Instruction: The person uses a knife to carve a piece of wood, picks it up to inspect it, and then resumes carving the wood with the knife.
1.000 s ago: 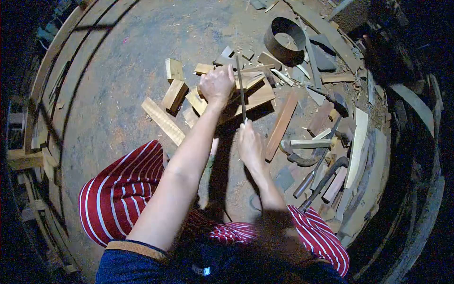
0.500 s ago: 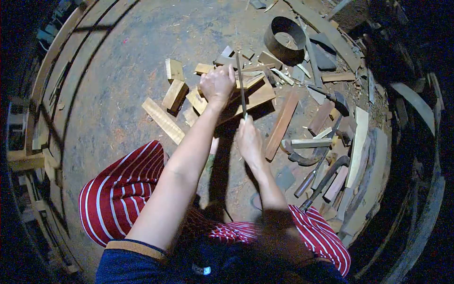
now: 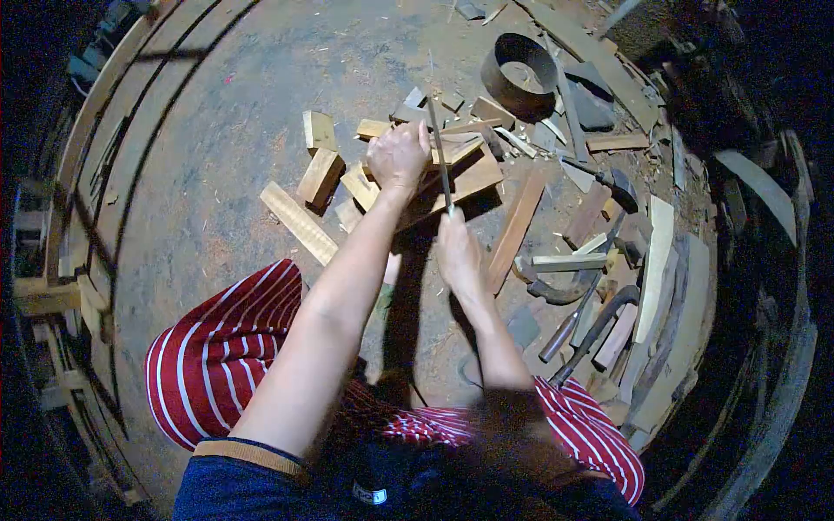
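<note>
My left hand [image 3: 400, 158] is closed over a light wood strip [image 3: 462, 151], thumb up beside the blade. This strip lies over a thicker wood block [image 3: 470, 181]. In my right hand [image 3: 459, 247] is a saw, its long thin blade [image 3: 442, 156] seen edge-on and pointing away from me across the strip, just right of my left hand. The fingers wrap round its handle, of which only a pale end shows. Left of my left hand lie small cut blocks [image 3: 321, 177] and a longer pale piece [image 3: 298, 222].
A metal ring [image 3: 519, 76] stands at the back right. A reddish wood bar [image 3: 518, 230] lies right of my right hand. Further right are a hammer-like tool [image 3: 618, 189], a curved dark handle [image 3: 599, 328] and long wood offcuts [image 3: 657, 260]. My knees in striped cloth [image 3: 228, 356] flank the work.
The saw and my right hand have shifted very slightly. My left hand keeps its hold on the wood strip, and the whole view has moved a little.
</note>
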Available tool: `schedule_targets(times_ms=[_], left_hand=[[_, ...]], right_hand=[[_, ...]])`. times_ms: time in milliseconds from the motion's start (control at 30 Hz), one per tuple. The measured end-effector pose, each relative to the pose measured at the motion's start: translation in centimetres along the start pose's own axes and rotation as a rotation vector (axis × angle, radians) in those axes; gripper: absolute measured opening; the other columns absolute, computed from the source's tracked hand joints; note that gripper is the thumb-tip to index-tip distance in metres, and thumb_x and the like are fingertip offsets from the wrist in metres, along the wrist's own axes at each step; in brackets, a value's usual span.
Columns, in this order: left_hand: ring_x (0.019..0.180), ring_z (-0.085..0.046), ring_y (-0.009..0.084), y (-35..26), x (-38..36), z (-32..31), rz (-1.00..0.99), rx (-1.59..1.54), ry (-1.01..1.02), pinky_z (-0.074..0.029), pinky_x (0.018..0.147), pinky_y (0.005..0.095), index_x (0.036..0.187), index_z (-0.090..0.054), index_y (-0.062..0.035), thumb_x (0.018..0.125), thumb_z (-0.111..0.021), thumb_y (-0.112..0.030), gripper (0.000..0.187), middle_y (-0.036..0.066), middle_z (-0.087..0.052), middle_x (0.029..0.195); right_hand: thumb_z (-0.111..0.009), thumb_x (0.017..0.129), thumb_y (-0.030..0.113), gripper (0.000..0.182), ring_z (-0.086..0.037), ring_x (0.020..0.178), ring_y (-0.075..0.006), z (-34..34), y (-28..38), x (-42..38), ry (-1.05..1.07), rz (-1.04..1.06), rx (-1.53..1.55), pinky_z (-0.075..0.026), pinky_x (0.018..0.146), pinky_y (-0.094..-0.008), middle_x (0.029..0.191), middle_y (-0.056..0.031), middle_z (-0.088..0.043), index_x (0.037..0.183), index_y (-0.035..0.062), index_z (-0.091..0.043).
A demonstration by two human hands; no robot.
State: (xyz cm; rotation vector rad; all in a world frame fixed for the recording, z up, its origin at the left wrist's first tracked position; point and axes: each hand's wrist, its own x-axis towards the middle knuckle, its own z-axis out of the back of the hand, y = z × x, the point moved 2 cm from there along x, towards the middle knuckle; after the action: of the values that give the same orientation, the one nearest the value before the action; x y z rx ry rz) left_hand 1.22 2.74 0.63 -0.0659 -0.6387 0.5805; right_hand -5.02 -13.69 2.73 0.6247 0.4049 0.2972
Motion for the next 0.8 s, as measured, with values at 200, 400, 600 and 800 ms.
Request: schedule_targets(times_ms=[200, 400, 600, 800], left_hand=[[0.058, -0.065, 0.0271, -0.7, 0.4, 1.5, 0.031, 0.023, 0.096, -0.05, 0.056, 0.0417, 0.067, -0.068, -0.0134, 0.087, -0.053, -0.039, 0.036, 0.011, -0.065, 0.062], [0.054, -0.064, 0.0304, -0.3, 0.5, 0.5, 0.038, 0.029, 0.169, -0.052, 0.056, 0.0408, 0.068, -0.071, -0.0141, 0.088, -0.051, -0.043, 0.041, 0.013, -0.065, 0.062], [0.06, -0.066, 0.0303, -0.4, 0.1, 0.7, -0.002, 0.009, 0.123, -0.052, 0.056, 0.0415, 0.073, -0.07, -0.013, 0.089, -0.05, -0.041, 0.038, 0.013, -0.067, 0.068], [0.061, -0.065, 0.0261, -0.7, 0.6, 0.6, 0.076, 0.032, 0.125, -0.048, 0.062, 0.0382, 0.065, -0.07, -0.0092, 0.087, -0.054, -0.037, 0.039, 0.011, -0.066, 0.065]], right_hand=[[-0.037, 0.096, 0.026, 0.029, -0.064, 0.078, -0.0439, 0.6, 2.8, 5.7, -0.085, 0.099, -0.119, -0.05, 0.068, -0.056, 0.08, -0.0266, -0.065, 0.103, 0.0006, -0.049], [-0.038, 0.097, 0.025, 0.027, -0.064, 0.072, -0.0432, 0.5, 1.9, 0.5, -0.054, 0.056, -0.082, -0.05, 0.065, -0.0548, 0.074, -0.0256, -0.064, 0.103, 0.0007, -0.048], [-0.039, 0.096, 0.024, 0.026, -0.064, 0.077, -0.0436, 1.3, 2.7, 4.4, -0.083, 0.106, -0.109, -0.051, 0.067, -0.0535, 0.08, -0.027, -0.065, 0.103, 0.0012, -0.049], [-0.039, 0.096, 0.023, 0.025, -0.064, 0.072, -0.0444, 0.6, 1.7, 1.9, -0.09, 0.084, -0.082, -0.049, 0.064, -0.0553, 0.075, -0.0276, -0.064, 0.102, 0.0009, -0.049]])
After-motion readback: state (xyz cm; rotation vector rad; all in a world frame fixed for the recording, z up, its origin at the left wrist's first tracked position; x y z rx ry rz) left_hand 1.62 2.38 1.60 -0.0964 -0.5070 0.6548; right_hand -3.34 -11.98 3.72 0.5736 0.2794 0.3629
